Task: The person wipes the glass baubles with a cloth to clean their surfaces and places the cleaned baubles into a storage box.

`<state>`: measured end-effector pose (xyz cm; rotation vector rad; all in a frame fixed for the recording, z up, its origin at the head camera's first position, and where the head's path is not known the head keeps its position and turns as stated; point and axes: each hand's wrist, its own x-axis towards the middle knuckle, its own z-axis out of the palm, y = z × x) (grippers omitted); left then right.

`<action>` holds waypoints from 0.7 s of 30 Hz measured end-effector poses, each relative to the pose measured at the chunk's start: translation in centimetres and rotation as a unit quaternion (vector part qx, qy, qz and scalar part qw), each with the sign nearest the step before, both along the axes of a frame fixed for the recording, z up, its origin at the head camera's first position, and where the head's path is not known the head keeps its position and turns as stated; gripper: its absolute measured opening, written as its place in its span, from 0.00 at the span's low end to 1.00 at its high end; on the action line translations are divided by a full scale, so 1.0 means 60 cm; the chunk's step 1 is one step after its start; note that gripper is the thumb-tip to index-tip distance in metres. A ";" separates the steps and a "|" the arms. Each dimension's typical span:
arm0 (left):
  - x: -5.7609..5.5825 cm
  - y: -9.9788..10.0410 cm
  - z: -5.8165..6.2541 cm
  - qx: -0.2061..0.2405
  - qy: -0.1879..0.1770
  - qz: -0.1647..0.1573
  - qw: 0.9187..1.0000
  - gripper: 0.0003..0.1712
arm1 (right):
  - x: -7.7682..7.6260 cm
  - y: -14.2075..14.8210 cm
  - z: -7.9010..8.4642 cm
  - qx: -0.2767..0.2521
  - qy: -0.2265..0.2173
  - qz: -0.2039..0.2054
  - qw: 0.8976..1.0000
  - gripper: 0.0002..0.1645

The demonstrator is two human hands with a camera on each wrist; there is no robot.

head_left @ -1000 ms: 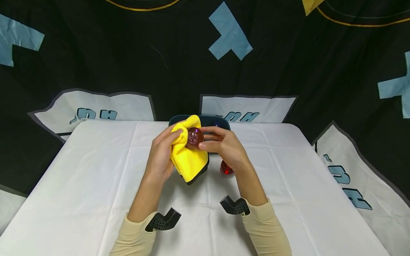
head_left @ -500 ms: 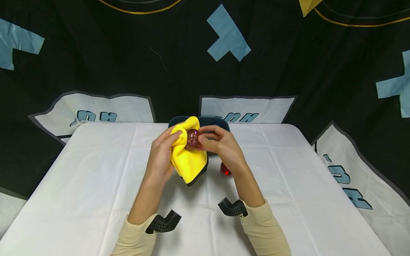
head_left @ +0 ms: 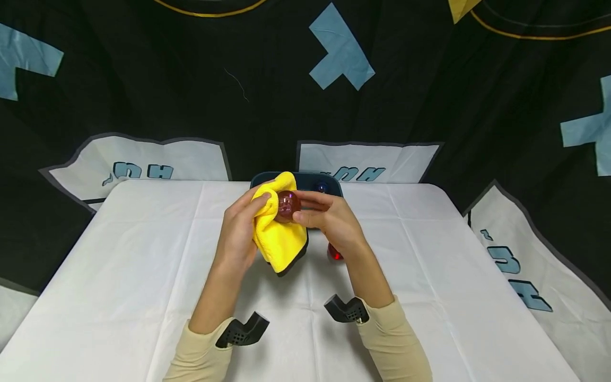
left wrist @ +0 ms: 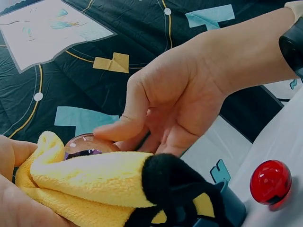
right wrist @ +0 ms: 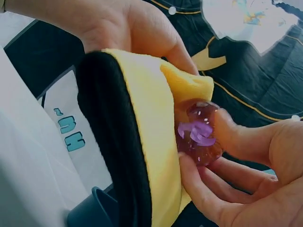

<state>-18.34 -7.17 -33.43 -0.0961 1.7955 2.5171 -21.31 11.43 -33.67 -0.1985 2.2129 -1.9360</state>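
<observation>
My left hand (head_left: 238, 228) holds a yellow cloth (head_left: 279, 244) with a dark underside, its thumb pressed on a fold. Against the cloth sits a clear reddish-pink ball (head_left: 288, 206). The thumb and fingers of my right hand (head_left: 336, 220) pinch that ball from the right. Purple reflections show on the ball (right wrist: 199, 135) in the right wrist view, where the cloth (right wrist: 147, 118) wraps its far side. In the left wrist view the cloth (left wrist: 90, 179) hides most of the ball. Both hands are over the table, in front of a dark blue bin.
The dark blue bin (head_left: 305, 178) stands at the table's back edge, partly hidden by the hands, with a dark blue ball (head_left: 322, 188) inside. A red ball (left wrist: 271, 183) lies on the white table (head_left: 143, 265) beside my right wrist. A black printed curtain (head_left: 191, 106) hangs behind.
My right fingers shift slightly on the ball, the thumb bending and then straightening. Ball and cloth move a little to the left. My left hand stays nearly in place.
</observation>
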 end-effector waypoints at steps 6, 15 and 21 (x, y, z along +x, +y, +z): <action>0.002 0.000 0.003 -0.007 -0.001 0.007 1.000 0.23 | -0.004 0.001 -0.003 -0.008 -0.021 0.020 1.000 0.22; 0.000 -0.002 0.000 0.009 0.007 0.009 1.000 0.24 | 0.002 -0.007 0.002 -0.004 0.036 -0.002 0.999 0.22; -0.002 -0.003 -0.004 0.005 0.008 0.004 1.000 0.23 | 0.005 0.000 0.004 -0.002 0.019 0.024 1.000 0.28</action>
